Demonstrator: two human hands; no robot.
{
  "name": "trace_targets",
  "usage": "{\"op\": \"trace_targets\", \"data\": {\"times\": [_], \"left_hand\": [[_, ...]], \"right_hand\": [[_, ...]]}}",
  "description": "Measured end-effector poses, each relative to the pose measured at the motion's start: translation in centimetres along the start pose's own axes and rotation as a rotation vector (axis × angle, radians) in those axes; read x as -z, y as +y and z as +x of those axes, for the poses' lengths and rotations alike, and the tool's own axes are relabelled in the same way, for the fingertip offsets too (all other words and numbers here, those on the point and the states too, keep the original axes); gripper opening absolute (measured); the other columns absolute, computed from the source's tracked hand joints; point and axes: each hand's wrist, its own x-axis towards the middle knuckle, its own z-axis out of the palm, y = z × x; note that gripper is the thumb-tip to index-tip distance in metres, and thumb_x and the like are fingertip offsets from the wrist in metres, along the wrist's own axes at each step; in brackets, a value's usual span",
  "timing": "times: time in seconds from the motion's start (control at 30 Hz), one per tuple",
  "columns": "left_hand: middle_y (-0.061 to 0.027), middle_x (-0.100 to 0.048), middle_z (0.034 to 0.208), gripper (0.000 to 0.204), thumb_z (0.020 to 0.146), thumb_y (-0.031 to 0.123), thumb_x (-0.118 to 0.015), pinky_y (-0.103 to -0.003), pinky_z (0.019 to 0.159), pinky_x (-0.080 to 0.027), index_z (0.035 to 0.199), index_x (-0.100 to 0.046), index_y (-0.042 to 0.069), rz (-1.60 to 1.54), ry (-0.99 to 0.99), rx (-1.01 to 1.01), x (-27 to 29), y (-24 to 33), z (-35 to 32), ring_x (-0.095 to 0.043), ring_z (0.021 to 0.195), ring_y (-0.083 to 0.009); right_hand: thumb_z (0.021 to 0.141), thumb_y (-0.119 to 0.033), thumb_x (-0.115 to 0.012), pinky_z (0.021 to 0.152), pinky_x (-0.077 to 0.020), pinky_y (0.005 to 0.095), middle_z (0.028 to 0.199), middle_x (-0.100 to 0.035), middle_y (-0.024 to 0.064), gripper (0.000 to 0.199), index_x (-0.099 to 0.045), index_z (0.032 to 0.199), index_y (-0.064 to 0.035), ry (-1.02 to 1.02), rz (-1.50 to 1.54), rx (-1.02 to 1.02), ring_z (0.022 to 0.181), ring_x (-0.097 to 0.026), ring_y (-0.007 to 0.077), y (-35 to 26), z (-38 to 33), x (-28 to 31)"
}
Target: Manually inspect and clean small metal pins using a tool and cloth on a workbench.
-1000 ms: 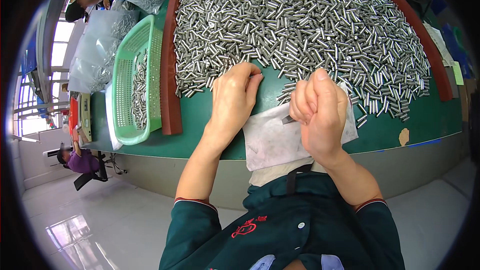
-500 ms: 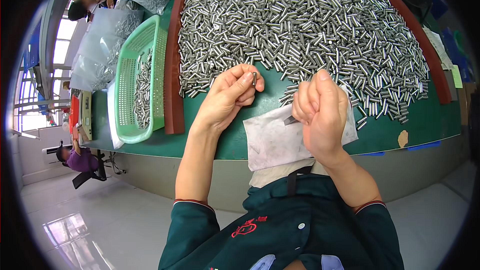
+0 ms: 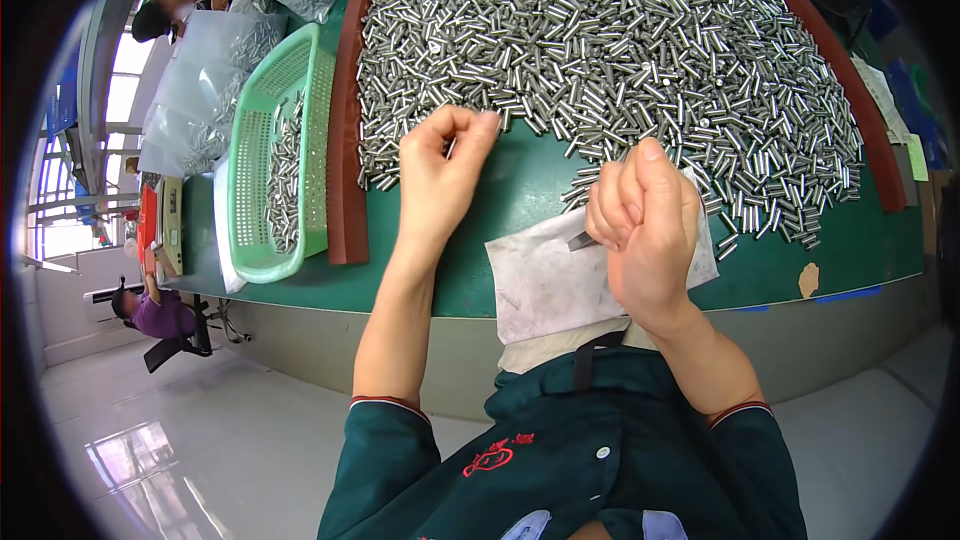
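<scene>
A large heap of short metal pins [image 3: 600, 50] covers the green table [image 3: 520, 175]. My left hand [image 3: 440, 165] is above the heap's near edge, its fingers curled and closed. In the gap of its fingers shows a small bit of a metal pin [image 3: 449, 148], mostly hidden. To the right, my right hand [image 3: 645, 225] is closed, thumb on top, over a smudged white cloth [image 3: 540, 285]. From under its fingers sticks the tip of a thin dark metal tool [image 3: 580, 241], whose kind I cannot tell.
Left of the heap runs a dark red wooden bar [image 3: 348, 160], with another bar [image 3: 860, 100] on the right. Beyond the left bar stands a green plastic basket [image 3: 318, 90] holding some pins. Clear bags of pins [image 3: 205, 70] lie behind it. Two people are farther off at left.
My left hand has moved left and slightly up and turned, so the pin at its fingertips is now mostly hidden. My right hand has barely moved.
</scene>
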Motion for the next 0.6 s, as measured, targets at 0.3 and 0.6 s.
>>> {"op": "trace_targets", "data": {"times": [0.3,0.6], "left_hand": [[-0.0118,-0.056,0.058,0.008,0.068,0.008,-0.061,-0.034,0.047,-0.041,0.073,-0.058,0.001,0.652,0.060,-0.375,-1.5,0.0,0.2,-0.055,0.051,-0.0279],[0.0024,-0.046,0.056,0.006,0.074,0.005,-0.057,-0.020,0.045,-0.033,0.077,-0.058,0.000,0.025,-0.059,-0.094,-1.0,0.4,0.0,-0.041,0.050,-0.0041]], "right_hand": [[0.090,-0.019,-0.034,0.038,-0.0204,0.0203,0.047,-0.029,-0.0020,0.039,-0.029,0.053,-0.0086,0.004,0.003,0.007,0.042,-0.024,0.0046,0.0,0.0,0.1],[0.090,-0.019,-0.034,0.038,-0.0203,0.0202,0.048,-0.028,-0.0027,0.039,-0.028,0.053,-0.0087,0.009,0.006,0.007,0.043,-0.024,0.0042,-0.2,0.0,0.1]]}}
